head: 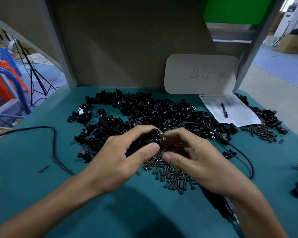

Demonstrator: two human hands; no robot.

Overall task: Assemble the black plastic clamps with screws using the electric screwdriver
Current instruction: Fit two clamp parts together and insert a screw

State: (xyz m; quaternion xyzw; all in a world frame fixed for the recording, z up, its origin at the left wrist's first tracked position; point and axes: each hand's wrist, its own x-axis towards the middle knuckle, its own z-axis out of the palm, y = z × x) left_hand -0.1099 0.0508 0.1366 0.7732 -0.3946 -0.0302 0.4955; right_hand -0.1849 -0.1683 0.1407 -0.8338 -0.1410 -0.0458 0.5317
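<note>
Head view, frame centre: the left hand [127, 152] gripped a black clamp [154, 135], fingers curled round it, while the right hand [193, 155] appeared to pinch a screw [163, 139] at its side hole. The screw would best be seated straight by hand before reaching for the electric screwdriver [225, 205], lower right under the forearm. Loose screws [172, 174] and spare clamps [144, 109] littered the teal table [33, 186]; a card marked 44 [201, 74] leaned behind, with blue floor [279, 60] beyond.

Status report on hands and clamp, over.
Left hand grips clamp. Right hand holds screw at clamp's side. Screwdriver lies beneath right forearm, not in hand.
</note>
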